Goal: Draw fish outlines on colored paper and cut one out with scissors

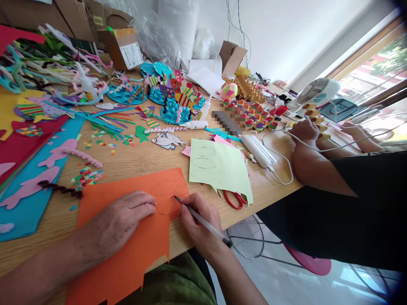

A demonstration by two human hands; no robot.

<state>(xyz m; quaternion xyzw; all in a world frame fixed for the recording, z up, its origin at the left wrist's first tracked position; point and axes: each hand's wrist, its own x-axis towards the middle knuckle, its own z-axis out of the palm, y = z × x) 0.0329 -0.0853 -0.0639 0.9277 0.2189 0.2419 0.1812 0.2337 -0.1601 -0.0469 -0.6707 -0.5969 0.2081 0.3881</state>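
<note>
Head view: an orange sheet (135, 254) lies at the near edge of the table, with pencil-thin fish outlines (168, 188) at its far right corner. Right hand (203, 231) pinches a pen (208, 223) between thumb and fingers, its tip on or just above the drawing. Left hand (122, 220) rests palm down on the sheet, fingers side by side and gripping nothing. Just right, a light green sheet (230, 169) bears more fish outlines, partly covering red-handled scissors (234, 207). Beyond it lie a white power strip (259, 150) and a white bottle (196, 124), its markings too small to read. At far left, a cardboard box (111, 48) carries a white printed label (131, 55), its lines illegible; a yellowish label (98, 20) behind is equally unreadable. At far right sits a co-worker's hand (304, 130).
</note>
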